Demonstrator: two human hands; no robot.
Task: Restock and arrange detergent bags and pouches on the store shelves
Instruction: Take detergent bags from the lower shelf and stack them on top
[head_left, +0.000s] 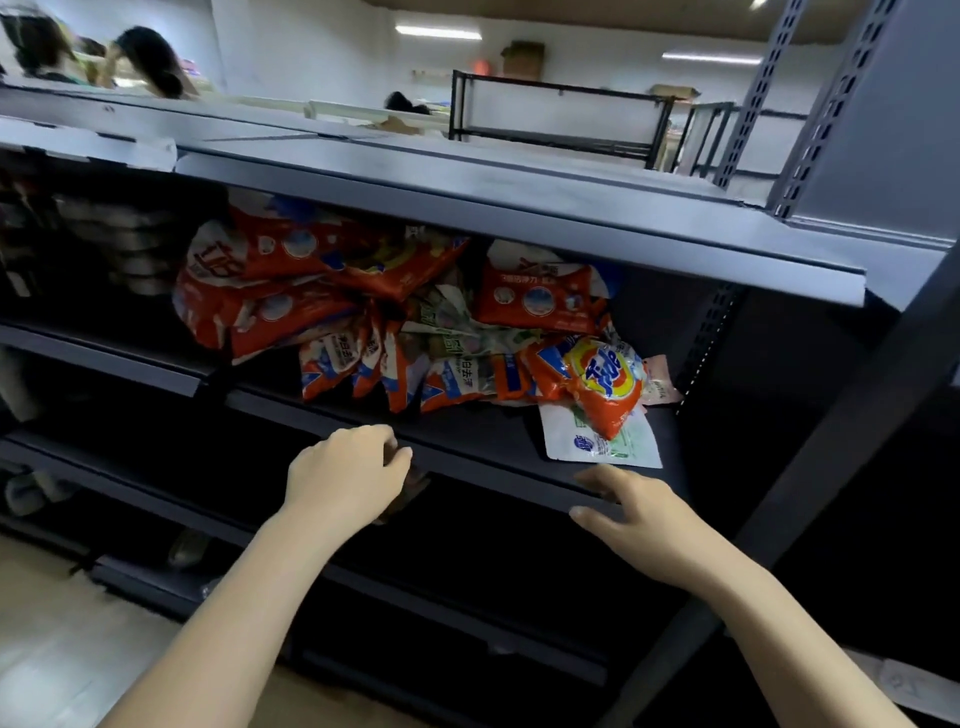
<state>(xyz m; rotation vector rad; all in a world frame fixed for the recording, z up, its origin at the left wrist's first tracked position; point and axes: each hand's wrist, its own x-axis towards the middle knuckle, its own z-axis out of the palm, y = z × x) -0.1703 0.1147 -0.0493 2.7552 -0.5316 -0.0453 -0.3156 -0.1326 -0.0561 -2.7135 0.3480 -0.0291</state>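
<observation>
An orange Tide bag lies tilted, top toward the shelf's back, overlapping a flat white pouch on the dark shelf. The left hand curls loosely, its grip holding nothing visible; the right hand spreads, its grip apart, at the shelf's front lip.

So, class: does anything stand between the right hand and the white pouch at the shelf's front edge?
Nothing visible does. The right hand is just below the white pouch, with only bare shelf edge between them.

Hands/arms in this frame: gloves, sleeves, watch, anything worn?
Nothing worn that shows. Left hand and right hand are bare, no gloves, rings or wristbands visible. Both forearms are bare down to the frame's bottom edge, so no sleeves in view. No markings.
</observation>
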